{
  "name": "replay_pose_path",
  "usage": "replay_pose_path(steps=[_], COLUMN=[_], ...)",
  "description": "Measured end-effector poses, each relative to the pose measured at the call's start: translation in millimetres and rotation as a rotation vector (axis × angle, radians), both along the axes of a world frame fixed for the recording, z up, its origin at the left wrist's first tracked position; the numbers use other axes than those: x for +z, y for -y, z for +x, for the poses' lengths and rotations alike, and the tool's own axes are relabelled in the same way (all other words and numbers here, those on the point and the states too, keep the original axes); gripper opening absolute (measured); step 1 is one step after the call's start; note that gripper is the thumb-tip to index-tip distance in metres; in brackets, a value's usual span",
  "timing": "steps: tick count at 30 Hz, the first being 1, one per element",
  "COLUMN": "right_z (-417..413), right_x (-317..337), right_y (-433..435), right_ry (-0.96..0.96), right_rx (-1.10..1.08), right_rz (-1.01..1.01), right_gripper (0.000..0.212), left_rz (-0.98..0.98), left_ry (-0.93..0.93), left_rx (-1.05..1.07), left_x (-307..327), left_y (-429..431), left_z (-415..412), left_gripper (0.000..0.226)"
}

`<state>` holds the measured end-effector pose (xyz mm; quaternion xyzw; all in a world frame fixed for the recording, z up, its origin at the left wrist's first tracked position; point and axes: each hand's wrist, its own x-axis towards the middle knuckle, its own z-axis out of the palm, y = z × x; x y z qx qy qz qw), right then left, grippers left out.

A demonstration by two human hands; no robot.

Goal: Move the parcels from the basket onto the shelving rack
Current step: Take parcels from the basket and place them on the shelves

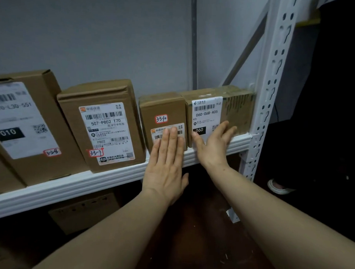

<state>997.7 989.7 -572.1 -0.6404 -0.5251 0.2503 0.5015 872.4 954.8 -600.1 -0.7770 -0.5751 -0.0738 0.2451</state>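
Note:
Several brown cardboard parcels stand in a row on the white shelf (90, 183) of the rack. My left hand (167, 164) lies flat, fingers straight, against the front of a small parcel marked 3-3-10 (163, 107). My right hand (214, 143) has straight, spread fingers that touch the front of the rightmost parcel (234, 104), labelled 060-06B-A05 and wrapped in clear tape. That parcel sits against the rack's upright post (270, 91). The basket is not in view.
Left of my hands stand a parcel labelled 507-P802 T70 (104, 123) and a larger one labelled 010 (22, 125). Another carton (85, 211) sits in shadow under the shelf. A shoe (279, 187) shows on the dark floor at right.

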Motion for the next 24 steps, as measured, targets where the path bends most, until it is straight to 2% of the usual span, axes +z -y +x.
replay_pose_path(steps=[18, 22, 24], right_z=[0, -3, -10], right_x=[3, 4, 2], right_y=[-10, 8, 23], right_ry=[0.045, 0.052, 0.083], right_rx=[-0.032, -0.052, -0.043], right_rz=[-0.028, 0.024, 0.090], right_gripper=[0.096, 0.090, 0.085], left_rz=[-0.076, -0.061, 0.044], left_ry=[-0.080, -0.120, -0.071], left_rx=[-0.020, -0.102, -0.197], left_x=[13, 15, 10], left_y=[-11, 3, 14], left_z=[1, -5, -15], left_gripper=[0.098, 0.094, 0.086])
